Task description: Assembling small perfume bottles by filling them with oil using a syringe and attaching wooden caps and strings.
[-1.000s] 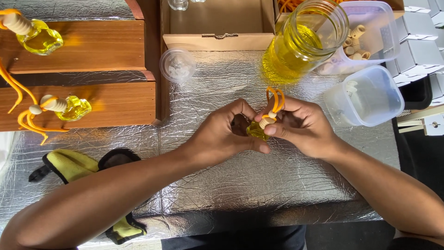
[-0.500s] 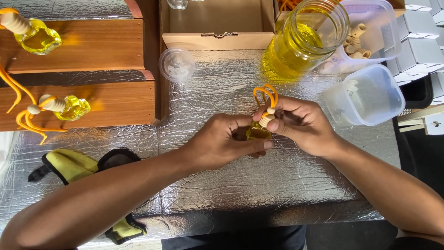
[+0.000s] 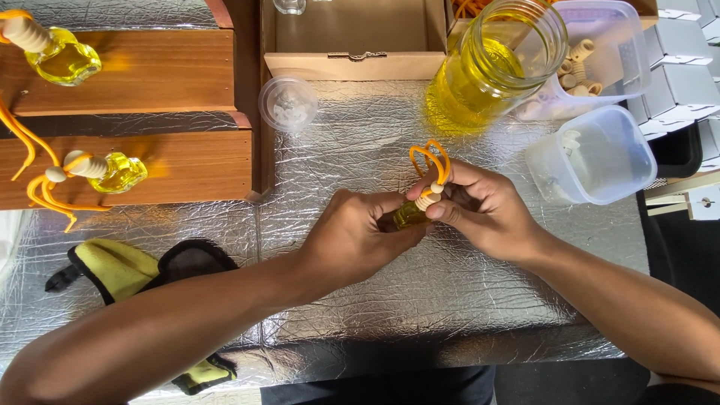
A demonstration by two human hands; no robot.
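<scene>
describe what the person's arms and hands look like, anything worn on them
Both arms are bare along all that shows: no sleeves in view. The left hand and right hand wear no gloves, and no rings, watch or wristband show. Nails look short and unpainted.

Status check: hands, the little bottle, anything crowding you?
Left hand grips small yellow bottle. Right hand pinches its wooden cap. Big jar just beyond.

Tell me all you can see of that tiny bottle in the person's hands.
The bottle is small, clear like glass, and filled with yellow liquid. A pale ribbed cap sits at its neck, with a bead and an orange cord loop rising from it. It lies tilted above the silver sheet, mostly hidden. The left hand grips its body; the right hand pinches the cap.
</scene>
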